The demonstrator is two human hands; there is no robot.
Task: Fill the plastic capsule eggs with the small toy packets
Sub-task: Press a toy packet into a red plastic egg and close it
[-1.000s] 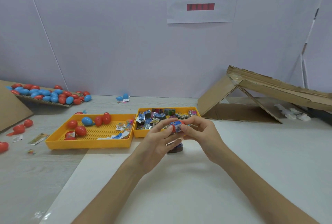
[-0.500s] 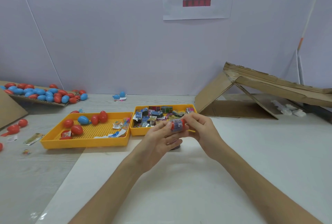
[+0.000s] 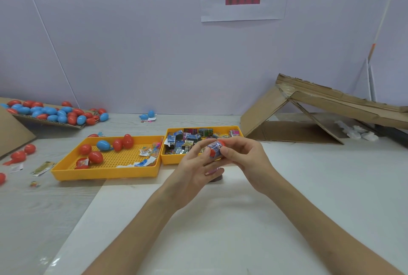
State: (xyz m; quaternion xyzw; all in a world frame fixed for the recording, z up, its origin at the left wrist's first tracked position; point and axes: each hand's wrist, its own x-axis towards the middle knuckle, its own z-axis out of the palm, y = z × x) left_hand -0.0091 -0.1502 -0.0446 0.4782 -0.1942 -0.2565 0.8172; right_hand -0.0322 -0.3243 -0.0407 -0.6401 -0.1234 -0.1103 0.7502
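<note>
A red capsule egg [image 3: 213, 152] with a blue toy packet [image 3: 214, 145] sticking out of it sits between both hands, just in front of the small yellow tray. My left hand [image 3: 194, 168] cups the egg from the left and below. My right hand [image 3: 242, 153] pinches it from the right with thumb and fingers. The small yellow tray [image 3: 167, 157] holds several toy packets [image 3: 183, 140]. The larger yellow tray [image 3: 106, 173] to its left holds red eggs [image 3: 95, 157], one blue egg [image 3: 103, 145] and torn wrappers.
A dark round object [image 3: 217, 178] lies on the table under my hands. A cardboard sheet [image 3: 50, 120] at the far left carries several red and blue eggs. Loose red eggs [image 3: 18, 155] and scraps lie left of the trays. A folded cardboard box [image 3: 309, 118] stands at the right.
The packet has gone further between the red egg halves, and both hands have closed tighter around the egg. The view has shifted slightly.
</note>
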